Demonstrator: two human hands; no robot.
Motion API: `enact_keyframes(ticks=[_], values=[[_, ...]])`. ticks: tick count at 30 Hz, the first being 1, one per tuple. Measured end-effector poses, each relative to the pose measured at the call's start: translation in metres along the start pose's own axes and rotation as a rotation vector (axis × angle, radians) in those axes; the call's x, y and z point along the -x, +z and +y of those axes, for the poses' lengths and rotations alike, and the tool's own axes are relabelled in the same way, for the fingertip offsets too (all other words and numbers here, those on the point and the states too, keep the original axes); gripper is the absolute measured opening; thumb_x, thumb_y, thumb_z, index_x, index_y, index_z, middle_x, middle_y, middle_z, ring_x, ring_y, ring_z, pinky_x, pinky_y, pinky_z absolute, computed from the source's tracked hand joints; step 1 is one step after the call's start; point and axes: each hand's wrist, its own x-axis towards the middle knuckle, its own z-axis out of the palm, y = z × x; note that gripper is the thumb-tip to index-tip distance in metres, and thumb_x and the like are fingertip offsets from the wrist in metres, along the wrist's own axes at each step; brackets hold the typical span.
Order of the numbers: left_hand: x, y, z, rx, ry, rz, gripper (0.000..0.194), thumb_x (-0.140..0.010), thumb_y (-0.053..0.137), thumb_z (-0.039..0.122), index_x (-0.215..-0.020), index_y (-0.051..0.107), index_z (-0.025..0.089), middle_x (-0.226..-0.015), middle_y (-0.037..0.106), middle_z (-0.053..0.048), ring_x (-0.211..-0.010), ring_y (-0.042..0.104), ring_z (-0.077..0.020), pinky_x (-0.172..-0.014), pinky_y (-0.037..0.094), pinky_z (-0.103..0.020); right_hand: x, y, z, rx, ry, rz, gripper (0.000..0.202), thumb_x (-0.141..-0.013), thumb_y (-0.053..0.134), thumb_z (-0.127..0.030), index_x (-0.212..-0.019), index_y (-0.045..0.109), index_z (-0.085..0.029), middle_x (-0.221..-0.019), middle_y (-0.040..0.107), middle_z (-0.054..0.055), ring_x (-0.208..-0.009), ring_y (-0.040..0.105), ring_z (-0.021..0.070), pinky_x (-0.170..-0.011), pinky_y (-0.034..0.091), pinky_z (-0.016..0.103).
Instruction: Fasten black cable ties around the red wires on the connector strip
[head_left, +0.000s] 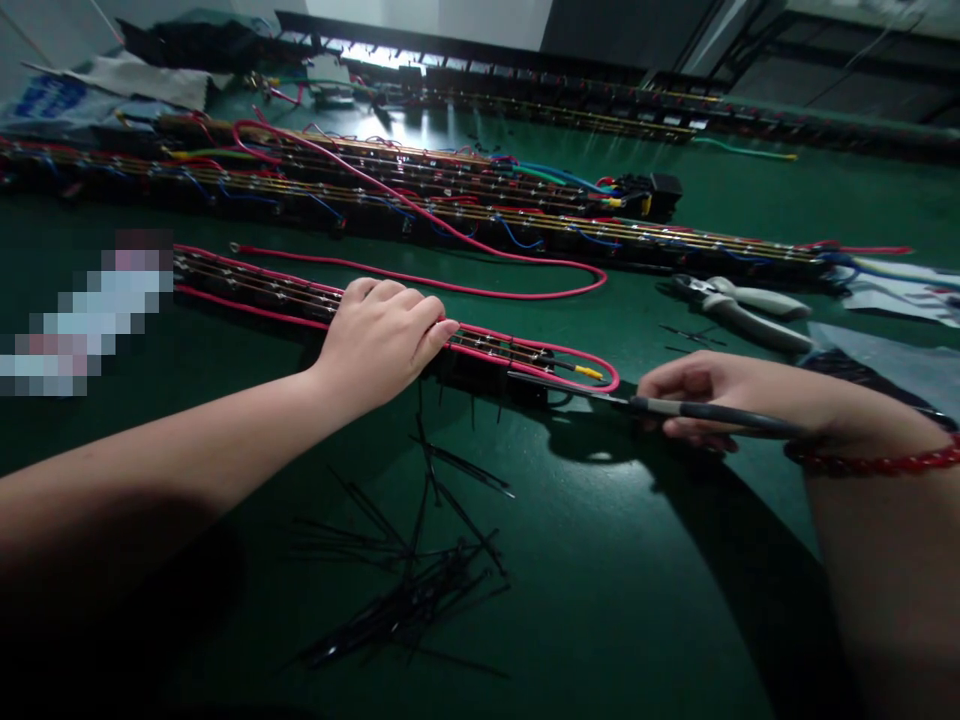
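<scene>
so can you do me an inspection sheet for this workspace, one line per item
surface: green tabletop, glare patches, no damage seen
things: near wired strip with red cable along its edges, yellow sleeve at its right end
clutter: thin black ties in a loose heap, grey-handled pliers lying apart
hands: left hand grips the near wired strip; right hand holds a slim tool
cables: loose red cable with ring end, looped behind the strip
surroundings: longer wired strips behind
</scene>
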Motion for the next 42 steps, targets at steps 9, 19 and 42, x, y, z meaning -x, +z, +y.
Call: enact_keyframes(ticks=[9,19,42], values=[[-0.002,0.0,0.0,-0.032,0.0,-0.03,0.056,-0.107,0.02,0.047,-0.103,0.068,0.019,-0.101,0.073,-0.009,-0.097,0.065,-0.0275,-0.091,0.042,-0.045,-0.003,0.007,-0.007,-0.042,0.055,0.025,0.042,-0.068,0.085,-0.054,-0.08,0.067,-0.017,-0.06,0.054,-0.002,-0.049,0.046,0.0092,-0.042,0.037,0.021],[-0.002,0.0,0.002,-0.05,-0.016,-0.03,0.052,-0.107,0.022,0.044,-0.102,0.067,0.02,-0.1,0.074,-0.008,-0.096,0.068,-0.0274,-0.09,0.042,-0.043,-0.006,0.01,-0.005,-0.135,0.076,0.01,0.041,-0.066,0.089,-0.049,-0.08,0.066,-0.018,-0.058,0.055,-0.003,-0.047,0.048,0.0081,-0.041,0.039,0.019],[-0.002,-0.001,0.002,-0.061,-0.018,-0.035,0.052,-0.107,0.023,0.043,-0.103,0.068,0.018,-0.102,0.074,-0.009,-0.097,0.067,-0.0285,-0.09,0.043,-0.044,-0.005,0.012,-0.01,0.018,0.056,-0.066,0.05,-0.072,0.079,-0.064,-0.07,0.059,-0.018,-0.053,0.053,-0.003,-0.042,0.048,0.0089,-0.039,0.041,0.022]])
